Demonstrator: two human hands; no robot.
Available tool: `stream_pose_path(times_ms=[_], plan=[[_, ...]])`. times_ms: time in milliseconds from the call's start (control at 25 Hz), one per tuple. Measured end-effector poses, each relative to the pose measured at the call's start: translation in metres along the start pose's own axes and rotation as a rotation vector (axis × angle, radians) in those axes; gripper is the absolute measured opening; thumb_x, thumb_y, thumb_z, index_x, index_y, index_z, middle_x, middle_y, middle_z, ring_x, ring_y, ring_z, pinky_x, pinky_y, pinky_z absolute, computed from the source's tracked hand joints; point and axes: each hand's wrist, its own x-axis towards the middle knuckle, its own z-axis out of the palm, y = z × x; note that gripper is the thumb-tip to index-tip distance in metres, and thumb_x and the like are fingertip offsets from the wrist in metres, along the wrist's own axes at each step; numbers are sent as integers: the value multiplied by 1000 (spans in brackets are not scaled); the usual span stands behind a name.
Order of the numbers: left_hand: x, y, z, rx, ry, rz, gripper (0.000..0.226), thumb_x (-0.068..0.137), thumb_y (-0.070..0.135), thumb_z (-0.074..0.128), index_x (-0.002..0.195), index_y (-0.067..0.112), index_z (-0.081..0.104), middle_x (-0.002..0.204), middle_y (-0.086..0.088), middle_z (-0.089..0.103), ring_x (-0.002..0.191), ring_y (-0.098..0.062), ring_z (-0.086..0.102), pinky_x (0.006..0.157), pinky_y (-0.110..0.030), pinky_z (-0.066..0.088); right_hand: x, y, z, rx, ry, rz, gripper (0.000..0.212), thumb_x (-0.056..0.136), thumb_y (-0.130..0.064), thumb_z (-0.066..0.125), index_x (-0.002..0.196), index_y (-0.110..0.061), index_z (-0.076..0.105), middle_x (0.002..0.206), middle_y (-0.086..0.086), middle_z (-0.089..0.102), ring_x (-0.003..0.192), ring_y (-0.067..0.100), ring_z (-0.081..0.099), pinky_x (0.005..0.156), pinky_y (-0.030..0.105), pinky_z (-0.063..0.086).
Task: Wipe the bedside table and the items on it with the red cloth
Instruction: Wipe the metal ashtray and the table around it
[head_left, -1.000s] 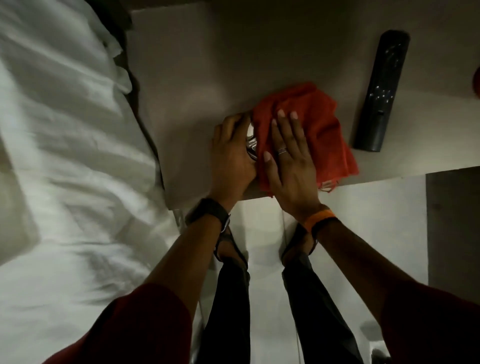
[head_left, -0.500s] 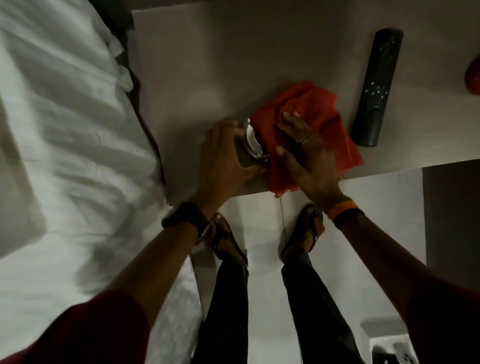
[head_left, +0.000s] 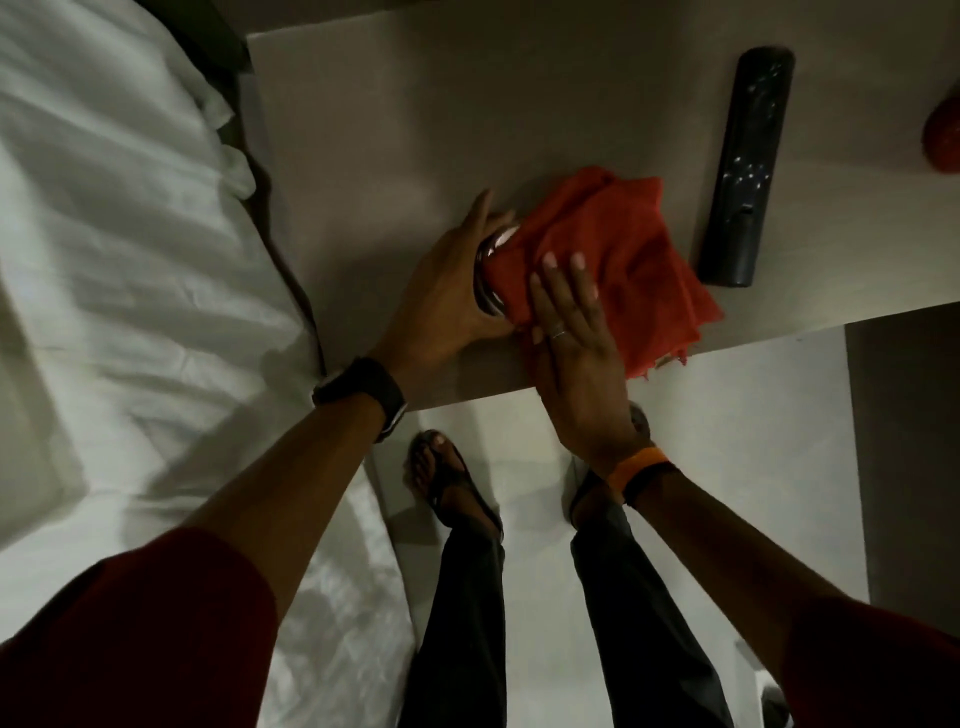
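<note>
Right hand (head_left: 576, 358) now laid flatter on the red cloth (head_left: 613, 260) than before, fingers open, left hand (head_left: 447, 301) still gripping the shiny item (head_left: 491, 275) mid-frame, remote (head_left: 743, 166) unmoved upper right

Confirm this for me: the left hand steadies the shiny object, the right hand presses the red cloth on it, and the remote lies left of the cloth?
Not quite. The head view shows the remote right of the cloth, not left. The rest stands: the left hand steadies the shiny object, and the right hand presses the cloth on it.
</note>
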Motion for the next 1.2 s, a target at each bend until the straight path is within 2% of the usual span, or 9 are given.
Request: stream_pose_path(times_ms=[120,280,440,600,760,920,1000,1080,1200], plan=[[-9,-1,10,-14,67,-7,117,71,40,88,157,8,15,158,-8,36,144,-23,38,118,-35,34,25,20,-6,-77,-19,-61,52,109,-33,28,156,-14,20,166,6,17,155,24,7,128,36,0],[-8,-8,17,-52,114,-4,114,73,37,87,156,6,16,159,-11,34,145,-23,35,117,-26,28,47,12,-1,85,40,129,54,108,-28,35,156,-12,18,166,8,15,155,22,6,125,25,-4],[-15,-3,24,-45,170,-4,109,70,35,89,153,4,25,155,-13,40,143,-25,38,117,-31,32,8,15,-8,137,-20,117,56,107,-28,39,157,-14,18,167,6,12,154,12,1,125,26,-4],[-10,-3,26,-118,215,-12,103,72,34,89,152,5,30,152,-11,45,140,-22,45,117,-39,39,73,16,-9,101,16,113,53,106,-31,38,155,-15,24,165,7,20,154,23,12,124,26,-3],[-11,-1,22,-129,249,-47,105,71,42,88,153,12,30,153,-5,45,139,-18,46,116,-37,41,49,19,-6,239,56,83,47,107,-20,41,153,-14,32,163,5,26,154,23,18,127,31,6],[-9,1,24,-44,232,-71,96,73,40,86,150,13,36,155,-7,43,141,-21,42,116,-27,33,-3,32,-21,279,-21,6,44,104,-10,48,147,-16,42,157,-5,31,149,11,25,125,21,15],[-8,2,24,-25,226,-93,94,75,33,86,151,10,35,155,-8,42,142,-21,40,119,-29,31,-22,35,-38,400,-85,99,40,104,-16,48,141,-30,50,147,-16,45,135,-3,40,120,29,34],[-9,6,24,-22,257,-77,94,76,29,87,150,5,35,154,-11,43,143,-24,39,122,-38,32,-36,30,-62,638,-85,317,30,103,-27,49,122,-50,56,123,-32,60,111,-9,58,106,36,50],[-14,24,29,130,355,17,95,74,43,82,149,5,37,157,-15,37,148,-21,27,126,-29,17,-30,26,-108,963,35,524,17,101,-32,47,105,-33,63,103,-13,69,98,4,67,91,32,56]])
